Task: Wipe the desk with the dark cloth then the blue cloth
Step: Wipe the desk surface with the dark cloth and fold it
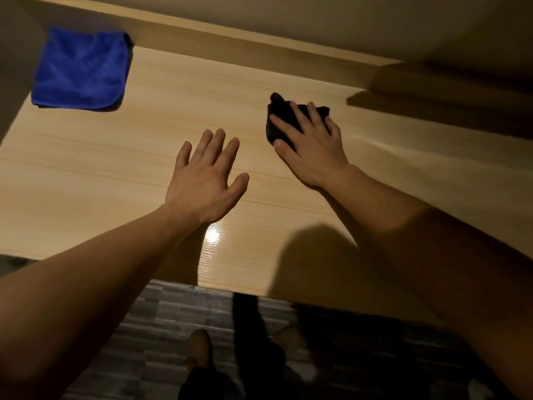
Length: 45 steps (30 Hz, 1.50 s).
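The light wooden desk fills the view. A crumpled dark cloth lies on it right of centre, and my right hand presses down on it with fingers spread over the fabric. My left hand hovers flat over the middle of the desk, fingers apart, holding nothing. A folded blue cloth rests at the far left corner of the desk, well away from both hands.
A raised wooden back ledge runs along the desk's far side, with a wall above. A shadowed side panel stands at the right. The desk's front edge is close to me; grey floor and my feet show below.
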Tool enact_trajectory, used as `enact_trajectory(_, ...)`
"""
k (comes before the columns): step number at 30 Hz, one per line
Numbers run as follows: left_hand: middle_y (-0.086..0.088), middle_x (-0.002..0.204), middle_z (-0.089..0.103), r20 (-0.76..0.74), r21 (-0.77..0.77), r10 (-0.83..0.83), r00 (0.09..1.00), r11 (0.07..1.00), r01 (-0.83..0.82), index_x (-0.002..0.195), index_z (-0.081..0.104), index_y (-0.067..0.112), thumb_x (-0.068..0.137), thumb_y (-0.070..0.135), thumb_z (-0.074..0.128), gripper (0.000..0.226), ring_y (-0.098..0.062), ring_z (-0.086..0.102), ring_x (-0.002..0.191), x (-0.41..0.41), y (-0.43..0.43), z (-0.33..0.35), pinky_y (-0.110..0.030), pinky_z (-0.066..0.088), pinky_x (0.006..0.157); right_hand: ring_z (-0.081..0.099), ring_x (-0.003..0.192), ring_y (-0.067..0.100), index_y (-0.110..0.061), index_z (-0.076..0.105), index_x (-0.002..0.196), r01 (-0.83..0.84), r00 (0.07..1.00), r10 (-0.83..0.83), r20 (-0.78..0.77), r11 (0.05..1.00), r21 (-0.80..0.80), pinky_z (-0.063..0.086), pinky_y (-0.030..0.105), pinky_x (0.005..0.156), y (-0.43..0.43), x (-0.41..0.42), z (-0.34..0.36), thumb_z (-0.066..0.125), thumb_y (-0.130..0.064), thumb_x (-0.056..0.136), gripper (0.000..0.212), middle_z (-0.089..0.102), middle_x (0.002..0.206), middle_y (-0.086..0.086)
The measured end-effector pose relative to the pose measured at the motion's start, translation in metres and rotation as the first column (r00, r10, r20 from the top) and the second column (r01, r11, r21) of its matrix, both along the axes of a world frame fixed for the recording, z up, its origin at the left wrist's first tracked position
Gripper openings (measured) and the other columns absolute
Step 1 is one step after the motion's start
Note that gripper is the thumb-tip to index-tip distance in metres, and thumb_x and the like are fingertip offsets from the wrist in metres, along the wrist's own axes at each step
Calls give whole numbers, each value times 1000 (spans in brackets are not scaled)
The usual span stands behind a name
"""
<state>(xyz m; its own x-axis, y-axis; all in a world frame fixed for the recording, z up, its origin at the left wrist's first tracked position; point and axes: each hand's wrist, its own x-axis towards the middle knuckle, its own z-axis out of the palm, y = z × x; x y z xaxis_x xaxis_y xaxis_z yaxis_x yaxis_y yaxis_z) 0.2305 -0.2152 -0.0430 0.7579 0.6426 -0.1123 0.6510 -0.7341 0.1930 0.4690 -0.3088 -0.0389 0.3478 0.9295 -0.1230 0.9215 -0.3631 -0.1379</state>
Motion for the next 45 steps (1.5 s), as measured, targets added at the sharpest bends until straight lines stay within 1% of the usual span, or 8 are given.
enact_trajectory(17,-8,178,17,236,-34,-32,971,999,41,170,17,20,104,56,32,77,-23,7,165,-10,-1,3,-53,3,131,5,159,18,-41,25,161,-70,993,72,-95,997,26,9,43,122,-153,-148,-1,31,-50,105,57,17,172,-5)
enact_trajectory(23,-9,178,19,291,-56,-104,951,990,126,169,22,19,103,53,31,74,-24,10,165,16,-24,9,-54,6,130,46,144,29,-25,63,140,-84,982,114,-150,977,195,45,46,104,-183,-176,0,45,-36,102,43,56,151,8)
enact_trajectory(28,-7,180,9,261,-147,-96,961,980,138,170,18,24,109,51,35,69,-26,2,165,59,-42,10,-56,1,130,68,101,19,-17,73,117,88,808,155,-568,922,377,52,39,83,-194,-175,23,51,-25,109,26,72,116,2)
enact_trajectory(31,-8,180,1,160,-158,-54,986,984,80,172,10,23,108,59,24,74,-26,-6,165,69,-47,3,-55,-4,131,70,102,13,-27,69,119,261,679,54,-732,914,310,55,40,87,-200,-155,31,51,-31,105,23,73,114,-9)
enact_trajectory(34,-9,180,-2,94,-105,-65,993,992,74,172,7,23,107,64,15,77,-27,-10,165,71,-49,-2,-55,-5,130,68,116,26,-18,71,123,408,576,26,-817,857,314,54,49,98,-188,-113,38,51,-25,106,27,71,126,7)
enact_trajectory(39,-7,180,-6,48,-64,-53,997,996,57,172,2,25,106,67,12,78,-26,-13,165,75,-51,-5,-55,-6,130,64,92,16,-20,71,126,413,831,-166,-531,824,389,51,34,80,-120,-12,37,50,-27,105,31,71,107,5)
enact_trajectory(41,-7,180,-7,38,-60,-43,998,997,45,172,2,26,106,67,12,78,-25,-15,164,76,-52,-5,-55,-7,130,63,101,22,-21,71,125,309,911,-168,-376,883,354,47,48,88,-88,28,27,45,-34,105,35,72,108,2)
enact_trajectory(45,-6,180,-8,14,-53,-33,999,998,34,172,0,27,105,67,11,78,-24,-17,164,78,-53,-6,-54,-8,130,57,118,29,-21,69,128,163,984,-131,-124,940,299,33,42,91,-39,84,13,42,-38,105,40,70,121,6)
